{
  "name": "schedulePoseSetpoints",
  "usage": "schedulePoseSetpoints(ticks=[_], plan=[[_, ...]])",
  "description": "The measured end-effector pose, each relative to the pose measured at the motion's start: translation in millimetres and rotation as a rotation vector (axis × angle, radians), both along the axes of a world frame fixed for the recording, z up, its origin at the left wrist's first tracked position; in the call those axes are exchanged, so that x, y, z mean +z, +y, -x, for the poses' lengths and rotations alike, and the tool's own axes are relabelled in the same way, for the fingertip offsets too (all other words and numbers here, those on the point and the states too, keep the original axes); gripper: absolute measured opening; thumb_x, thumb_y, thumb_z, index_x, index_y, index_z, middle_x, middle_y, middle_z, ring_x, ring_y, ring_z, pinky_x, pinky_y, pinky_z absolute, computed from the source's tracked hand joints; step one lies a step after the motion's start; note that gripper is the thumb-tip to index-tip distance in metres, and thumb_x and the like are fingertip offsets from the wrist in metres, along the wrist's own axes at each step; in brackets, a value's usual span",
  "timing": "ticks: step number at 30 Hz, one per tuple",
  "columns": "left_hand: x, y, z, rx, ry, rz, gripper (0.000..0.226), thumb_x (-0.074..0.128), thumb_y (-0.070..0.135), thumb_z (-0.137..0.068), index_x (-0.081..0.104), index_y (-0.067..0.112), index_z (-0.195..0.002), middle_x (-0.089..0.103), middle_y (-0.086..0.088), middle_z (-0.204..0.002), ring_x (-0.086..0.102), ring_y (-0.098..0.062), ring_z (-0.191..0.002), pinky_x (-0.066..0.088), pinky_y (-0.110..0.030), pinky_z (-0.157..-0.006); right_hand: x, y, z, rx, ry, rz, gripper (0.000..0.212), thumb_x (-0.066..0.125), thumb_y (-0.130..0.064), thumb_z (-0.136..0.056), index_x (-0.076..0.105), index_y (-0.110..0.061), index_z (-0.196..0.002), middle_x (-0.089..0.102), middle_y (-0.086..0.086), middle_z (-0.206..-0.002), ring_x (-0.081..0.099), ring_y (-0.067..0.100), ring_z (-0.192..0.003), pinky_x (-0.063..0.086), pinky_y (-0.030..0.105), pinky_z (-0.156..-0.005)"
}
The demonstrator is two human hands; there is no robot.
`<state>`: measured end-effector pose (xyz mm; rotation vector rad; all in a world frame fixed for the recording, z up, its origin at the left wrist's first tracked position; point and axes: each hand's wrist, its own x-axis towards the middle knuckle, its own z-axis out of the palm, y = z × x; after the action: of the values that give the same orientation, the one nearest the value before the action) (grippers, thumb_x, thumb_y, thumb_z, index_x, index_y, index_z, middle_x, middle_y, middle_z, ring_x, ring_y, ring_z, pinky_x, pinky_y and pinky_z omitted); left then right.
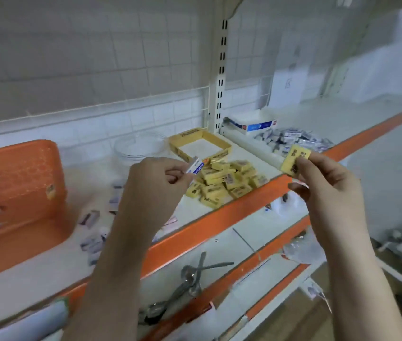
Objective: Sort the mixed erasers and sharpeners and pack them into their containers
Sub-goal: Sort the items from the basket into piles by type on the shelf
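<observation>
A person's left hand [155, 178] pinched a white eraser in a blue sleeve [195, 167] between thumb and forefinger, its long axis slanting up and away to the left of the fingertips, the printed end toward them. The right hand [323, 183] gripped a yellow eraser [294, 157] by its lower end, thumb across the face, the block rising up and to the right from the fingers.

Just beyond and below the left fingertips lay the heap of yellow erasers [227, 182], and behind it the open yellow box [201, 143], its long side running away toward the wall. Beyond the right fingertips lay the pile of white-and-blue erasers [291, 141], with the white and blue box [251, 123] behind it.

Each hand appeared nearer the other kind's pile, so the coming move looked likely to call for crossing over. An orange basket [17, 188] stood well off to the left, with loose small items around it too blurred to name.
</observation>
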<state>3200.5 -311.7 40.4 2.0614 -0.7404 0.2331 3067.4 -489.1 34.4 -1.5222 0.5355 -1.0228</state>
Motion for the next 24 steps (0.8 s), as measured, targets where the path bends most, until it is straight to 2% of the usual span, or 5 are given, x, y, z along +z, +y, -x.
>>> schedulePoseSetpoints(ticks=[4,10,15,18,24], plan=[[-9.7,-80.1,26.0,0.02,0.033,0.023,0.019,0.073,0.015,-0.079,0.074,0.015,-0.099,0.071,0.002,-0.083,0.056,0.009,-0.067,0.044,0.0,-0.064,19.8,-92.7,21.9,-0.016,0.058,0.087,0.022,0.052,-0.02,-0.095,0.067,-0.028,-0.08,0.067,-0.014,-0.068,0.061,0.002,-0.067,0.05,0.022,-0.069],[-15.9,-188.3,31.2,-0.028,0.152,-0.01,0.021,0.069,0.017,-0.083,0.072,0.012,-0.103,0.07,-0.002,-0.089,0.061,-0.005,-0.072,0.047,-0.011,-0.06,24.2,-177.7,39.8,0.018,0.123,0.096,0.02,0.048,-0.017,-0.097,0.067,-0.019,-0.09,0.066,-0.011,-0.071,0.061,0.003,-0.07,0.05,0.013,-0.06],[-19.0,-264.3,12.0,-0.083,0.154,-0.046,0.027,0.068,0.017,-0.084,0.069,0.012,-0.111,0.069,-0.006,-0.106,0.059,-0.005,-0.086,0.04,-0.003,-0.067,14.6,-209.5,46.8,0.043,0.147,0.059,0.02,0.048,-0.017,-0.097,0.067,-0.015,-0.092,0.066,-0.006,-0.077,0.062,-0.001,-0.068,0.05,0.013,-0.061],[-22.6,-304.2,-1.5,-0.114,0.11,-0.071,0.028,0.065,0.015,-0.086,0.067,0.009,-0.113,0.068,-0.008,-0.11,0.062,-0.013,-0.095,0.043,-0.015,-0.08,8.0,-220.4,45.0,0.036,0.139,0.067,0.021,0.049,-0.017,-0.097,0.067,-0.023,-0.087,0.067,-0.013,-0.071,0.062,-0.001,-0.069,0.049,0.014,-0.06],[-28.5,-350.2,-24.3,-0.104,0.063,-0.106,0.028,0.067,0.015,-0.084,0.067,0.013,-0.112,0.07,-0.002,-0.101,0.063,-0.014,-0.09,0.05,-0.029,-0.083,5.4,-234.3,37.3,0.035,0.14,0.068,0.02,0.05,-0.016,-0.096,0.067,-0.021,-0.089,0.066,-0.015,-0.067,0.062,-0.003,-0.068,0.05,0.013,-0.061]])
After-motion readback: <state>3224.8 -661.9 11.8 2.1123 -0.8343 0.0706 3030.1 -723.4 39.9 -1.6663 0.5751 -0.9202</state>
